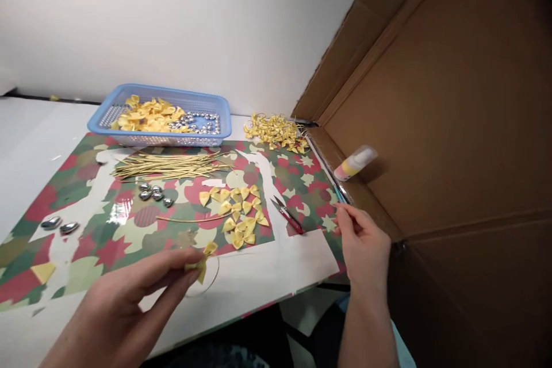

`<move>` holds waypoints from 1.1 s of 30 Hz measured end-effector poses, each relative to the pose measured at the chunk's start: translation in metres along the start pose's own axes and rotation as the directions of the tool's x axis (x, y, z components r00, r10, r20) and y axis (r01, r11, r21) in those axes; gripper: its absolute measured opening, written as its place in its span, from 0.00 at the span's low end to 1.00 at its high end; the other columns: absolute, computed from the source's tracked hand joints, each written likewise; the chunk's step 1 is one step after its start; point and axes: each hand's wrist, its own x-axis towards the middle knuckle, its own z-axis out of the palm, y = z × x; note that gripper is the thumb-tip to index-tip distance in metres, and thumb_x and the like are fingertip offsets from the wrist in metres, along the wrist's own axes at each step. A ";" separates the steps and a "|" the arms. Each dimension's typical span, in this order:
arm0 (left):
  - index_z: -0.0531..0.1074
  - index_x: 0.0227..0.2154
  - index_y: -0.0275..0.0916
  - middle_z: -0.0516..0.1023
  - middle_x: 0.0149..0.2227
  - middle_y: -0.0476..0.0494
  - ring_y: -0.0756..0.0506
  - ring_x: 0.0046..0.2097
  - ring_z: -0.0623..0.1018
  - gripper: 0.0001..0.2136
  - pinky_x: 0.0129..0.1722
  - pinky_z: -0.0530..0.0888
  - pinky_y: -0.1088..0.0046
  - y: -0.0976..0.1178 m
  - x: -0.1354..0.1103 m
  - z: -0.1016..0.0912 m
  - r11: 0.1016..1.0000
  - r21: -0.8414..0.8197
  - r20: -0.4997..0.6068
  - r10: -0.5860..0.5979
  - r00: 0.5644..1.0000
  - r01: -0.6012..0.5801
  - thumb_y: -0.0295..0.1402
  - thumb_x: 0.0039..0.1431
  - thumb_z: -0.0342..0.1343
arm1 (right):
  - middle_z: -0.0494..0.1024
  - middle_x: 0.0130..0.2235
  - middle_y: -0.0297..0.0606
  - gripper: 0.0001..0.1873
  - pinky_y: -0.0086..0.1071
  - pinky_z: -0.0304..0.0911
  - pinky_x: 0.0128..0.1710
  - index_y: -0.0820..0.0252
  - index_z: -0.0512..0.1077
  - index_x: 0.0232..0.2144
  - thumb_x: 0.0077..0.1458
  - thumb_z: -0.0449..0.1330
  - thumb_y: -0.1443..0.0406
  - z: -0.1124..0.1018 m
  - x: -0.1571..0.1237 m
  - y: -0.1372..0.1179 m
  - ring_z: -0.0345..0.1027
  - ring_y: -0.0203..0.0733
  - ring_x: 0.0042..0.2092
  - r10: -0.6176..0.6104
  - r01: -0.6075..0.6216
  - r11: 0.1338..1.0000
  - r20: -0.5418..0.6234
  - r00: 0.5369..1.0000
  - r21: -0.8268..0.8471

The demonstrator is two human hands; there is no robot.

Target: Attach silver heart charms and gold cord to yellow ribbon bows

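Note:
My left hand (129, 299) pinches a small yellow ribbon bow (202, 261) between thumb and fingertips, low over the white front part of the table. A thin clear loop hangs from the bow. My right hand (364, 247) hovers at the table's right edge, fingers curled, beside a thin light-blue stick (338, 192); I cannot make out whether it holds anything. Red-handled snips (287, 215) lie just left of that hand. A cluster of finished yellow bows (239, 213) rests on the patterned paper (129, 230).
A blue basket (159, 118) with yellow bows and silver beads stands at the back. In front lie thin yellow strips (168, 167), silver heart beads (153, 194), and a pile of yellow loops (276, 129). A cardboard wall (452, 144) with a glue bottle (356, 162) closes the right side.

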 end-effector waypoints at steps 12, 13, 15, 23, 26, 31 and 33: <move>0.84 0.39 0.42 0.88 0.36 0.44 0.42 0.37 0.86 0.04 0.36 0.84 0.72 0.055 0.026 0.028 0.964 -0.188 0.136 -0.164 0.977 0.188 0.33 0.63 0.66 | 0.75 0.34 0.35 0.09 0.33 0.70 0.34 0.60 0.74 0.36 0.71 0.60 0.63 0.052 -0.010 0.007 0.71 0.39 0.34 -0.216 0.327 0.927 0.450 0.866 -0.185; 0.84 0.38 0.41 0.88 0.36 0.44 0.43 0.36 0.86 0.04 0.36 0.84 0.73 0.058 0.026 0.026 0.956 -0.210 0.149 -0.175 0.973 0.204 0.32 0.62 0.67 | 0.74 0.35 0.37 0.08 0.34 0.69 0.33 0.60 0.73 0.38 0.71 0.58 0.65 0.049 -0.013 0.000 0.71 0.40 0.34 -0.226 0.324 0.931 0.435 0.872 -0.166; 0.84 0.37 0.41 0.87 0.35 0.45 0.44 0.35 0.85 0.03 0.36 0.84 0.73 0.061 0.025 0.024 0.948 -0.227 0.149 -0.191 0.970 0.222 0.32 0.61 0.67 | 0.74 0.38 0.39 0.07 0.33 0.69 0.33 0.59 0.73 0.43 0.72 0.55 0.66 0.040 -0.022 -0.019 0.72 0.41 0.35 -0.262 0.336 0.937 0.436 0.861 -0.100; 0.83 0.41 0.45 0.89 0.39 0.48 0.42 0.39 0.88 0.06 0.42 0.85 0.69 0.044 0.013 0.018 0.998 0.058 -0.065 0.006 0.998 -0.002 0.30 0.62 0.67 | 0.79 0.43 0.43 0.15 0.33 0.75 0.40 0.57 0.72 0.53 0.77 0.48 0.59 0.037 -0.065 -0.083 0.77 0.43 0.42 -0.455 0.434 0.877 0.652 0.606 0.208; 0.82 0.41 0.46 0.89 0.39 0.51 0.43 0.37 0.88 0.07 0.42 0.85 0.69 0.041 0.009 0.017 0.991 0.117 -0.101 0.071 0.992 -0.059 0.29 0.62 0.68 | 0.79 0.39 0.43 0.14 0.35 0.74 0.35 0.61 0.74 0.50 0.76 0.49 0.63 0.049 -0.070 -0.082 0.77 0.45 0.38 -0.480 0.508 0.850 0.606 0.634 0.142; 0.81 0.40 0.47 0.89 0.38 0.52 0.44 0.38 0.88 0.06 0.42 0.85 0.70 0.047 0.006 0.017 0.998 0.050 -0.118 0.041 0.992 -0.035 0.29 0.62 0.67 | 0.79 0.38 0.43 0.11 0.35 0.72 0.34 0.60 0.74 0.47 0.75 0.52 0.65 0.057 -0.072 -0.082 0.76 0.45 0.37 -0.491 0.536 0.838 0.568 0.661 0.101; 0.81 0.39 0.47 0.89 0.38 0.53 0.44 0.39 0.87 0.07 0.42 0.85 0.70 0.049 0.005 0.018 1.000 0.022 -0.130 0.022 0.991 -0.019 0.28 0.61 0.66 | 0.79 0.38 0.42 0.10 0.36 0.72 0.34 0.61 0.74 0.47 0.74 0.52 0.66 0.058 -0.072 -0.082 0.75 0.45 0.37 -0.496 0.534 0.839 0.547 0.674 0.104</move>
